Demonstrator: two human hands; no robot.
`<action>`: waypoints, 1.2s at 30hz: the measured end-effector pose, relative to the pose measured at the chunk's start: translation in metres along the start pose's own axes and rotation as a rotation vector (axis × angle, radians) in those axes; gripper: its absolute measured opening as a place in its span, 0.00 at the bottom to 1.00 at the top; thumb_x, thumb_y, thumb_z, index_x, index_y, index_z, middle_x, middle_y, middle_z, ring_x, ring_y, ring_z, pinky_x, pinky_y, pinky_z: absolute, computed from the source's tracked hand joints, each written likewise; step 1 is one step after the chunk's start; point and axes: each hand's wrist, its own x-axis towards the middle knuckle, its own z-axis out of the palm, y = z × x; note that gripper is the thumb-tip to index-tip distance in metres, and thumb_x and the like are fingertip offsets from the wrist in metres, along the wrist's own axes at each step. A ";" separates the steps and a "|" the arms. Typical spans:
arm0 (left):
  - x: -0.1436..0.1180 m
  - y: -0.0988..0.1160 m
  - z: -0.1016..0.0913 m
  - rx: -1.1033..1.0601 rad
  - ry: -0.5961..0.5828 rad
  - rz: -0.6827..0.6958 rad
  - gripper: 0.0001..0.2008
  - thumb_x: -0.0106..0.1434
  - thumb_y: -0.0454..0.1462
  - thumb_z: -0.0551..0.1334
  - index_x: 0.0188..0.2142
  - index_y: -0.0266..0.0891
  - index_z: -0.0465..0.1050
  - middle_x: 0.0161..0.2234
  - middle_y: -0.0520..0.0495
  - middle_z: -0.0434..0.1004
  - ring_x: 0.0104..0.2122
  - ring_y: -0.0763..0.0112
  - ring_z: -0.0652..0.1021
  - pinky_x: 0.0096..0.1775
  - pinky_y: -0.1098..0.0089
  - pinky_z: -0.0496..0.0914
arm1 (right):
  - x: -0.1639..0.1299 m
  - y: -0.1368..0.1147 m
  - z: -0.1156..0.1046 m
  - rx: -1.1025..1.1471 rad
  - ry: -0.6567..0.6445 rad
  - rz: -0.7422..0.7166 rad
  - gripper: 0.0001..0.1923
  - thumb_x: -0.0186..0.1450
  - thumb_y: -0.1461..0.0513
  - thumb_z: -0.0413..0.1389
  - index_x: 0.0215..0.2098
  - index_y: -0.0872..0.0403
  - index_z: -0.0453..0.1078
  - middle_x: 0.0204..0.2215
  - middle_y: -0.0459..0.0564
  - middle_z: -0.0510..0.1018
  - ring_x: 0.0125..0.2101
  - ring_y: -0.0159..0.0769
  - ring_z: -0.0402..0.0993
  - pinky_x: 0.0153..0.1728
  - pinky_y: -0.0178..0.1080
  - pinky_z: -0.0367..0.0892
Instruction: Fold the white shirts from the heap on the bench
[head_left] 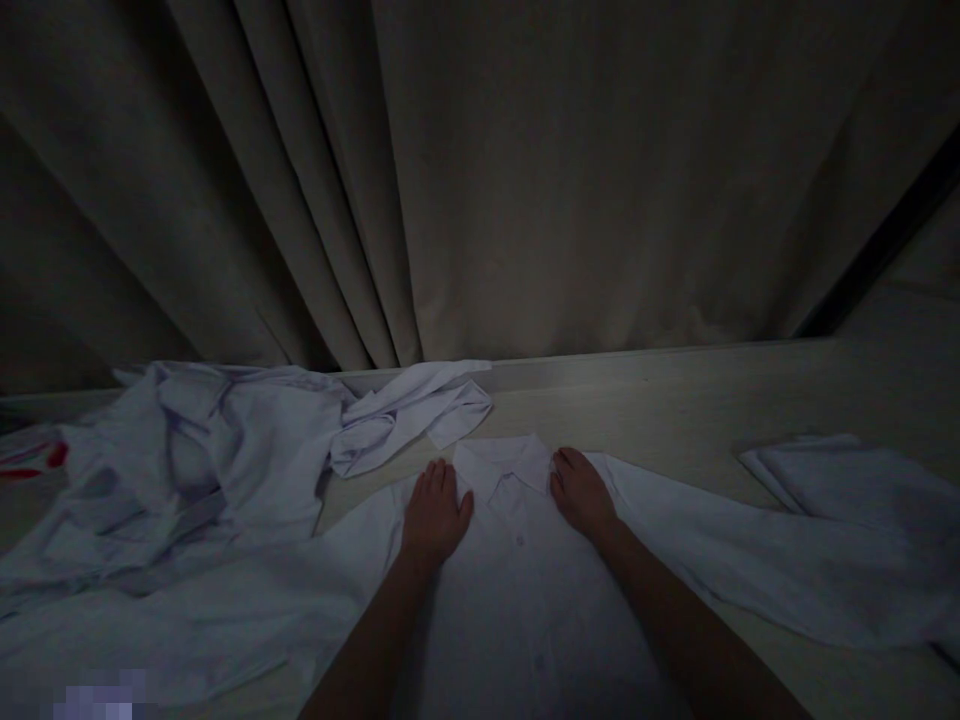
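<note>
A white collared shirt (517,590) lies flat, front up, on a pale table (675,400), its collar pointing away from me. My left hand (433,515) rests palm down on the shirt's left shoulder beside the collar, fingers together. On the other shoulder, just right of the collar, my right hand (581,492) presses down flat. Both sleeves spread outward to the sides. Neither hand grips anything.
A crumpled heap of white garments (195,460) covers the table's left side. A folded white cloth (847,480) sits at the right. Beige curtains (480,180) hang behind the table's far edge. Something red (30,462) shows at the far left.
</note>
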 end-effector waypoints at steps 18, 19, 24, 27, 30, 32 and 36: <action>0.000 0.004 -0.009 -0.025 -0.093 -0.122 0.33 0.64 0.52 0.44 0.61 0.32 0.57 0.63 0.35 0.56 0.63 0.48 0.57 0.60 0.47 0.51 | 0.003 -0.001 0.003 -0.083 -0.028 0.052 0.30 0.67 0.55 0.41 0.60 0.68 0.57 0.57 0.66 0.64 0.57 0.48 0.57 0.59 0.44 0.51; 0.001 0.004 -0.008 -0.026 -0.099 -0.120 0.34 0.64 0.52 0.43 0.61 0.31 0.56 0.63 0.35 0.55 0.63 0.48 0.56 0.60 0.47 0.51 | 0.003 -0.001 0.003 -0.078 -0.032 0.046 0.30 0.67 0.55 0.41 0.60 0.67 0.56 0.57 0.66 0.64 0.58 0.47 0.57 0.59 0.44 0.50; 0.001 0.002 -0.002 -0.034 -0.092 -0.118 0.36 0.64 0.54 0.41 0.61 0.32 0.55 0.64 0.35 0.54 0.63 0.47 0.55 0.60 0.46 0.50 | 0.001 0.002 0.003 -0.053 -0.043 0.034 0.27 0.67 0.55 0.41 0.61 0.60 0.57 0.58 0.62 0.63 0.59 0.45 0.56 0.59 0.45 0.50; 0.001 0.001 -0.001 -0.039 -0.089 -0.118 0.35 0.64 0.55 0.42 0.61 0.34 0.55 0.64 0.36 0.54 0.63 0.48 0.55 0.60 0.47 0.49 | 0.001 0.003 0.006 -0.060 -0.038 0.047 0.27 0.67 0.55 0.41 0.60 0.60 0.58 0.58 0.62 0.63 0.59 0.46 0.56 0.59 0.46 0.50; 0.001 0.002 -0.002 -0.036 -0.102 -0.122 0.36 0.63 0.55 0.41 0.61 0.33 0.55 0.64 0.36 0.54 0.63 0.48 0.55 0.60 0.47 0.49 | 0.002 0.002 0.008 -0.072 -0.038 0.048 0.29 0.67 0.54 0.40 0.61 0.62 0.57 0.58 0.64 0.63 0.59 0.47 0.56 0.59 0.46 0.49; 0.001 0.002 -0.004 -0.036 -0.103 -0.122 0.36 0.63 0.55 0.41 0.61 0.33 0.55 0.64 0.36 0.54 0.63 0.48 0.55 0.60 0.47 0.49 | 0.003 0.001 0.008 -0.091 -0.043 0.046 0.29 0.67 0.54 0.40 0.61 0.63 0.57 0.58 0.63 0.63 0.59 0.47 0.56 0.59 0.46 0.49; 0.000 0.003 -0.007 -0.039 -0.099 -0.120 0.35 0.64 0.54 0.41 0.61 0.32 0.56 0.64 0.36 0.55 0.63 0.48 0.55 0.60 0.47 0.49 | 0.003 0.000 0.006 -0.108 -0.051 0.053 0.31 0.67 0.54 0.40 0.62 0.65 0.55 0.58 0.64 0.63 0.58 0.47 0.56 0.59 0.45 0.49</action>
